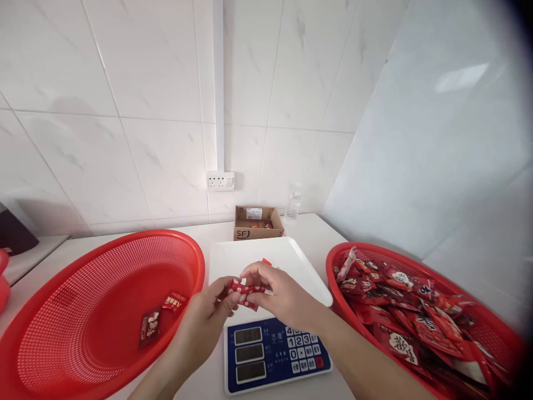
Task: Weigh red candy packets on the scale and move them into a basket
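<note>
Between my two hands is a small red snack packet (245,294) with pale spots, held above the front of a weighing scale (277,355). My left hand (214,305) pinches its left end with thumb and fingers. The right end is gripped by my right hand (281,291), fingers curled over the top. Behind the right hand, a bit of another red packet (266,261) shows on the scale's white pan (233,255); the rest of it is hidden. The scale's blue panel has three displays and a keypad.
At left, a red plastic basket (154,236) holds a few small packets (150,328). A red basket (333,261) at right is heaped with red packets (400,311). Behind the scale stand a cardboard box (256,234) and a clear bottle (293,203); a socket (220,181) is on the tiled wall.
</note>
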`<state>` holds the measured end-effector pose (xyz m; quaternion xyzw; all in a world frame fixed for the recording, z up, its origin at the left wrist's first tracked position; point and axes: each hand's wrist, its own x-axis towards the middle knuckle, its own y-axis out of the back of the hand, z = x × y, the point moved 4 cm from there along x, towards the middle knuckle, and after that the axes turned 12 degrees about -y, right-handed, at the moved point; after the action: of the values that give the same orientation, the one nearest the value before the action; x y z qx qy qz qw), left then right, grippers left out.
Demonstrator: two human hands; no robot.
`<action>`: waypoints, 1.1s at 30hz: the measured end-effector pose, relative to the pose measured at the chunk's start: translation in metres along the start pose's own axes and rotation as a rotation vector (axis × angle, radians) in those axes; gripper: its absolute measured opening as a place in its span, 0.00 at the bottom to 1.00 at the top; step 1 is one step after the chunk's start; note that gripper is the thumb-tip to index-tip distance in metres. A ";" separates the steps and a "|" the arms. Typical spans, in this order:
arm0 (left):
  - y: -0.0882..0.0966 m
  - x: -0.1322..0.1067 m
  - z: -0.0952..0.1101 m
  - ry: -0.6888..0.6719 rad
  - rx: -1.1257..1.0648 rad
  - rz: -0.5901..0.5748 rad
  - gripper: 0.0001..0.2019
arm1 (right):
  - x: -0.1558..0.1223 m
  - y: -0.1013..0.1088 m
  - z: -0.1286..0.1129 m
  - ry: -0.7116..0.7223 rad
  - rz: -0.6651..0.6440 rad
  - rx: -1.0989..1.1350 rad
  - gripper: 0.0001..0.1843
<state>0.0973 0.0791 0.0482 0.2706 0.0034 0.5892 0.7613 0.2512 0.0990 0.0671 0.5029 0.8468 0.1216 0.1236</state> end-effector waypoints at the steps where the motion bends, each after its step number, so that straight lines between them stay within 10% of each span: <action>1: 0.006 -0.001 -0.002 0.004 0.034 0.048 0.17 | 0.000 0.005 0.003 -0.007 0.021 -0.029 0.12; 6: 0.063 -0.023 -0.025 0.089 0.433 0.313 0.16 | 0.010 0.046 0.036 -0.138 0.249 -0.547 0.23; 11: 0.091 -0.042 -0.052 0.203 0.697 0.243 0.20 | 0.020 0.049 0.060 -0.189 0.113 -0.805 0.34; 17: 0.064 -0.040 -0.045 0.135 0.660 0.123 0.23 | 0.033 0.040 0.056 -0.226 -0.043 -0.838 0.33; 26: 0.012 -0.014 -0.017 -0.023 0.411 -0.018 0.18 | 0.048 0.038 0.067 -0.164 0.210 -0.791 0.19; 33: -0.017 0.009 -0.003 0.066 -0.237 0.067 0.23 | 0.002 0.023 0.005 0.046 0.390 -0.232 0.11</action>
<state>0.1141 0.0855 0.0411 0.1595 -0.0502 0.6190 0.7674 0.2707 0.1120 0.0695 0.6365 0.7165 0.2511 0.1356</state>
